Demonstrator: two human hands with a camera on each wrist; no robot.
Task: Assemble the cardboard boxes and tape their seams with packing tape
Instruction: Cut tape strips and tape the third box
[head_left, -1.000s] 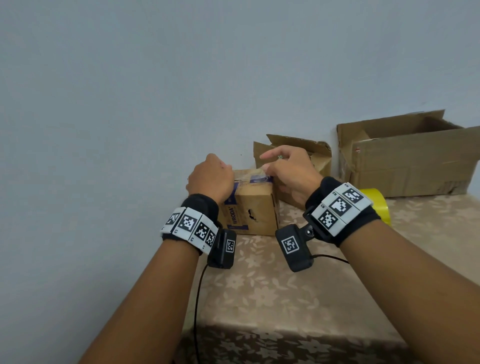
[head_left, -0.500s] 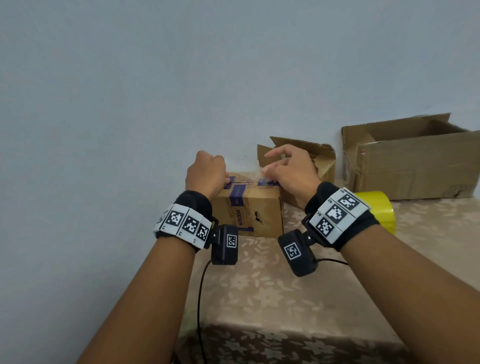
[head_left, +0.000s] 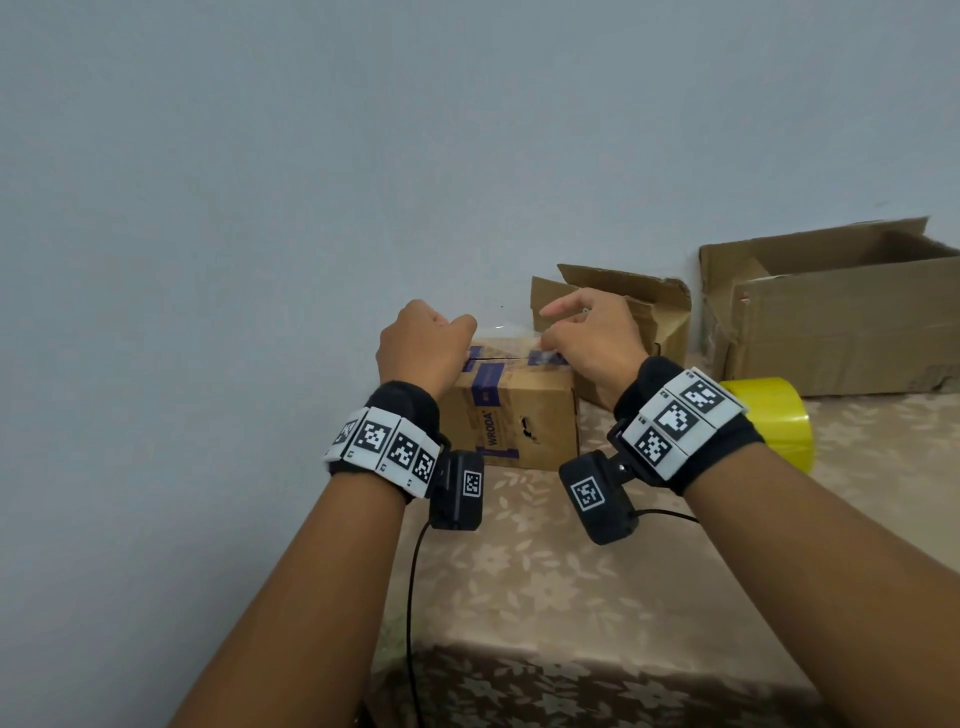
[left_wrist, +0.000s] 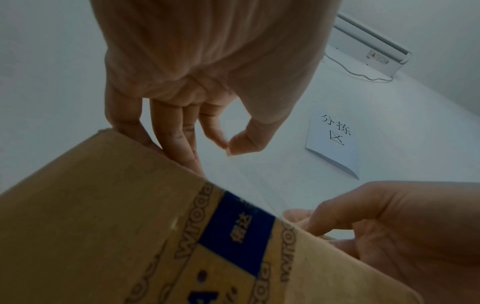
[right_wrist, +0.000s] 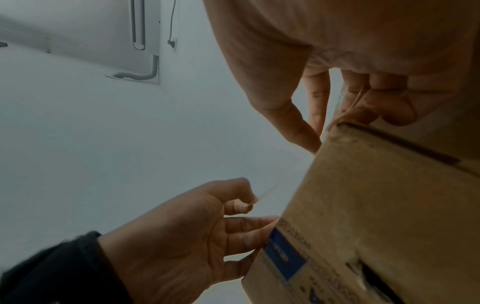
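Note:
A small cardboard box (head_left: 519, 415) with blue printed tape stands on the table, its top flaps closed along a seam. A strip of clear tape (head_left: 501, 332) stretches just above that top. My left hand (head_left: 462, 332) pinches the strip's left end between thumb and forefinger (left_wrist: 228, 149), and its other fingers rest on the box's left edge. My right hand (head_left: 545, 340) holds the other end at the box's top right edge, with thumb and fingers curled down (right_wrist: 318, 139). The box (left_wrist: 130, 226) fills the lower part of the left wrist view.
A yellow tape roll (head_left: 774, 415) lies behind my right wrist. A small open box (head_left: 660, 306) and a large open box (head_left: 841, 322) stand against the wall. The cloth-covered table (head_left: 571, 571) ends at a left edge near the wall and at a front edge.
Both hands have stayed over the box top with the clear strip between them. Only small shifts show, and the blue tape on the top is plainer now.

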